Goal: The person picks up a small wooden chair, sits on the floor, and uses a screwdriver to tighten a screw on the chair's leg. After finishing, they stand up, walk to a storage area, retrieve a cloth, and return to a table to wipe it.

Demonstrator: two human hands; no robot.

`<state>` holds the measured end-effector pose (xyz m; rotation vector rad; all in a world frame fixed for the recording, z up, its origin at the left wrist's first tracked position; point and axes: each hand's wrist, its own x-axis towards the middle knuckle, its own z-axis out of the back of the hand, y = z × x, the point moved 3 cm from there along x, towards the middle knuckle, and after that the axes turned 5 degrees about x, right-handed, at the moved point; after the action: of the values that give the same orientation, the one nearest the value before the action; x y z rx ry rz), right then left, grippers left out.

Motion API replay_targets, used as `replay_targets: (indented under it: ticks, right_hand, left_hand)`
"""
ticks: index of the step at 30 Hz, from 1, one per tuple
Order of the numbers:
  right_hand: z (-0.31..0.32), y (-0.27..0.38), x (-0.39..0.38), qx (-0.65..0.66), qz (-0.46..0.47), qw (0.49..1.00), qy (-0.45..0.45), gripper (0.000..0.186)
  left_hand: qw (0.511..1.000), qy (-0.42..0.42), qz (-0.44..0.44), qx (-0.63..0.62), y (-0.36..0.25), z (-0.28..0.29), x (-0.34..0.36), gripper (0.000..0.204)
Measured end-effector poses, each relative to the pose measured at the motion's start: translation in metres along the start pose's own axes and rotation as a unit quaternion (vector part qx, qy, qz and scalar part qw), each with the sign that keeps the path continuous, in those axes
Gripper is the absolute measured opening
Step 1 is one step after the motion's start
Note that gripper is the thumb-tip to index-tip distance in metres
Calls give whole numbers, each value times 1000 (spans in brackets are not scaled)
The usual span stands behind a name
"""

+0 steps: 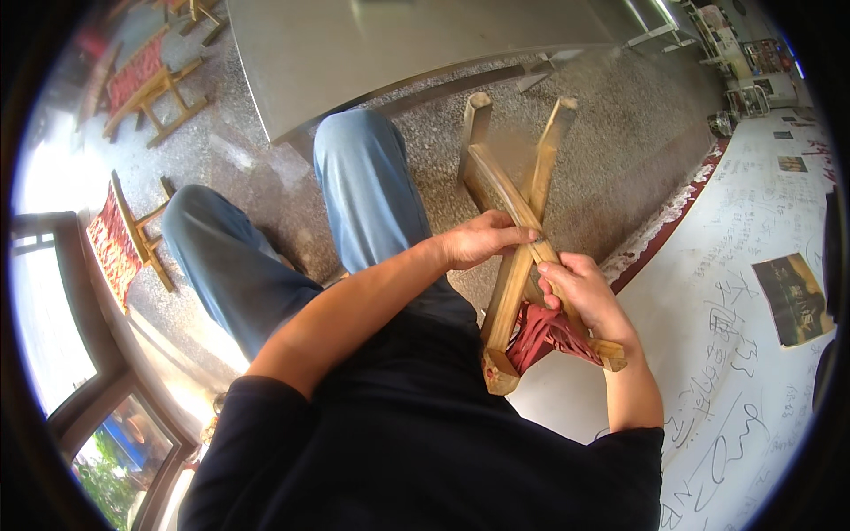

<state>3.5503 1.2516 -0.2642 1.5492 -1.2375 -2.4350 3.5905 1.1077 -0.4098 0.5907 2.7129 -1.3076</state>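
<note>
A wooden folding stool [507,296] is tilted over on its side, its crossed legs pointing away from me and its red woven seat [551,333] toward my body. My left hand [482,241] is closed on the stool near where the legs cross, its thumb laid along a wooden bar. Just to the right, my right hand [577,285] is closed round the same leg, fingers curled and thumb pressed on the wood. The undersides of both hands' grips are hidden.
A grey metal table [398,44] stands ahead, its edge close to my knees. More folding stools with red seats [115,239] stand at the left on the speckled floor [611,142]. Along the right runs a white wall [691,292] with handwriting and a dark poster [794,299].
</note>
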Motion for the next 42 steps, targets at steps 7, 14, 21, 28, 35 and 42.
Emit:
replay_targets:
  ticks: [7,14,21,28,35,42]
  right_hand:
    - [10,-24,15,123,1,992,-31,19]
    - [70,-130,105,329,-73,938,86,42]
    - [30,-115,126,258,-82,948,169,51]
    - [75,-149,155,269,-37,961,49,57]
    - [153,-176,204,169,43,962,-210,61]
    - [235,-275,238,-222,44,844,-487,73]
  left_hand:
    - [983,-29,27,177,3,-7,-10,71]
    - [989,26,95,107,39,-14,-18,71]
    - [992,-50,90,71,49,10,-3,75]
    - [914,-67,-82,392,13,10,-26,41]
    - [813,-196,-231,497,-68,15,-150,44]
    - [735,-397,-146,530,-98,81,-295,36]
